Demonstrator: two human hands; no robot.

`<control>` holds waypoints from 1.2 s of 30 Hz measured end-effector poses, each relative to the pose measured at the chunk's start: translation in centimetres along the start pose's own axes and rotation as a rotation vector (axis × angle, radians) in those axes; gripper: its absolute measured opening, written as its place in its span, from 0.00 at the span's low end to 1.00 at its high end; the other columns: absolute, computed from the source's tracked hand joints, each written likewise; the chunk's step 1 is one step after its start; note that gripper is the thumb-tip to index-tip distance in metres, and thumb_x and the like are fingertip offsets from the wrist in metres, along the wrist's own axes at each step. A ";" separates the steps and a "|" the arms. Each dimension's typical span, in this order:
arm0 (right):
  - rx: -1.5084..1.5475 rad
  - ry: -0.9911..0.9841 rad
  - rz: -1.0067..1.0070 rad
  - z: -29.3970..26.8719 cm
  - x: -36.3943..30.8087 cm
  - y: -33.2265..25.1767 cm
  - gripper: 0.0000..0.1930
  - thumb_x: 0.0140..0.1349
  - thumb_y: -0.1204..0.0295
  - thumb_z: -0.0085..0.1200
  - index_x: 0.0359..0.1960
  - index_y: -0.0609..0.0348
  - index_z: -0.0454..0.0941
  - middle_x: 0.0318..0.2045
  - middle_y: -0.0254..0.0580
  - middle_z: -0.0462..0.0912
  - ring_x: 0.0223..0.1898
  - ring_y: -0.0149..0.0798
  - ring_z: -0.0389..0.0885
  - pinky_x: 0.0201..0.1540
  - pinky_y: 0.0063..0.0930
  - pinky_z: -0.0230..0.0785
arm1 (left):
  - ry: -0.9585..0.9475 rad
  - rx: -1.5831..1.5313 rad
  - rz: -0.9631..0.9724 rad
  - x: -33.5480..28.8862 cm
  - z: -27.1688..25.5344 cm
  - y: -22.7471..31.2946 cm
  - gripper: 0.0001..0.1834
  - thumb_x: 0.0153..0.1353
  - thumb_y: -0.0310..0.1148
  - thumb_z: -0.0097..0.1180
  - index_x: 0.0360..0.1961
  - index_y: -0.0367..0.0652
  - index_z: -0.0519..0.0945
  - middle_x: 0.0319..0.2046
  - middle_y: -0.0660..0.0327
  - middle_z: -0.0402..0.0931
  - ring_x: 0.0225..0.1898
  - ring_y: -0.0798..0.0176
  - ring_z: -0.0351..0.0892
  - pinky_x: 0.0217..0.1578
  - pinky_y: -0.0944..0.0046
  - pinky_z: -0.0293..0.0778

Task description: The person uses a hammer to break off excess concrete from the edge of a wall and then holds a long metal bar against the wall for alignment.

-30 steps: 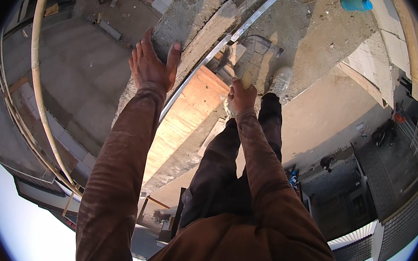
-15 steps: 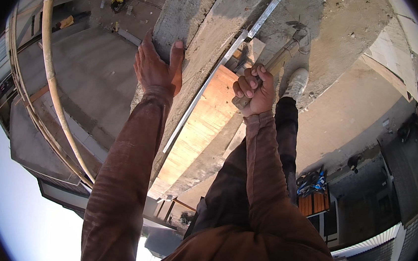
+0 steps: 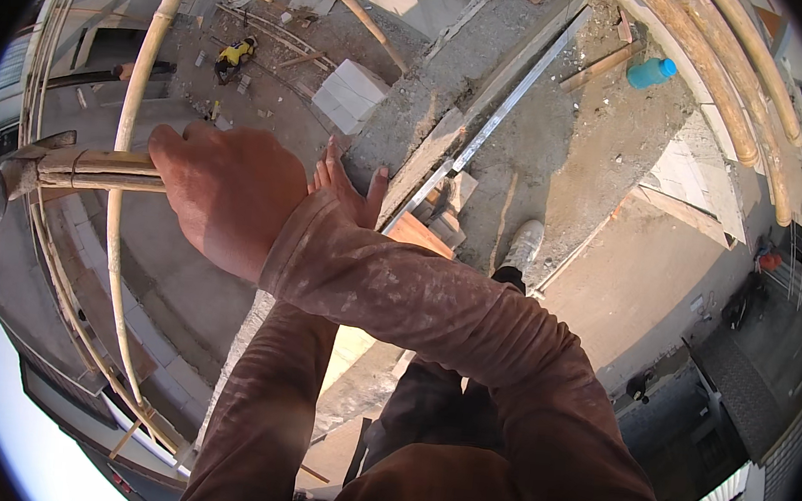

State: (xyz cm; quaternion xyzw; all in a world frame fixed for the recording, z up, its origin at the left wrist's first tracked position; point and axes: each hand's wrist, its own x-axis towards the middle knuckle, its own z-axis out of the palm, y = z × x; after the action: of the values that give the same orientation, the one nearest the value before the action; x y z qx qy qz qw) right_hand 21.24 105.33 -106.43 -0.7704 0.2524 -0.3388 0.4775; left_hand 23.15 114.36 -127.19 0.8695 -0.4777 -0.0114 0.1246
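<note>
My right hand (image 3: 229, 202) is crossed over my left forearm and wrapped round the wooden handle of a hammer (image 3: 98, 169). Its metal head points out to the far left, beyond the wall's edge. Partly hidden behind the right wrist, my left hand (image 3: 347, 187) has its fingers stretched and thumb apart, at the side of a rough concrete wall top (image 3: 408, 113). A long silvery metal bar (image 3: 520, 94) runs along that wall on its right side. Below the bar, a plywood board (image 3: 419, 234) shows in part under my right sleeve.
Bamboo poles (image 3: 128, 131) rise at the left, and more thick poles (image 3: 721, 78) lie at the upper right. A blue bottle (image 3: 651, 73) rests on the slab. Far below at the left, a person in yellow (image 3: 235, 57) bends down. My shoe (image 3: 524, 245) stands right of the board.
My right hand has swung the hammer from the right across to the far left, over my left arm. My left hand stays at the wall. The view has shifted, bringing the blue bottle in.
</note>
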 end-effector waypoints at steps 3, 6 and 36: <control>-0.157 -0.120 -0.229 0.2 6.0 -4.4 0.07 0.56 0.70 0.62 0.35 0.56 0.81 0.29 0.44 0.85 0.33 0.47 0.87 0.33 0.40 0.78 | -0.042 -0.038 -0.103 0.1 0.4 -0.3 0.43 0.58 0.54 0.62 0.69 0.42 0.63 0.56 0.49 0.72 0.56 0.45 0.72 0.58 0.46 0.64; -0.356 -0.338 -0.284 0.7 9.6 -5.2 0.07 0.55 0.71 0.62 0.35 0.57 0.82 0.28 0.48 0.86 0.35 0.49 0.87 0.37 0.43 0.79 | -0.131 -0.017 -0.110 0.4 0.2 -0.8 0.43 0.58 0.55 0.62 0.68 0.41 0.64 0.57 0.49 0.71 0.58 0.45 0.70 0.60 0.47 0.63; 1.142 0.513 1.557 21.2 -36.2 26.3 0.11 0.63 0.70 0.62 0.31 0.59 0.71 0.18 0.34 0.70 0.15 0.30 0.67 0.16 0.30 0.62 | -0.121 -0.056 -0.015 -0.3 2.8 -2.4 0.44 0.63 0.63 0.53 0.65 0.32 0.66 0.57 0.37 0.72 0.60 0.38 0.71 0.61 0.47 0.64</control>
State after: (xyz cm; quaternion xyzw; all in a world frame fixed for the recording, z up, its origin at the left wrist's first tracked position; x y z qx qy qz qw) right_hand 12.44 132.11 -147.08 0.0514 0.5816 -0.1581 0.7963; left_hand 24.61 115.31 -130.44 0.8669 -0.4775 -0.0784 0.1197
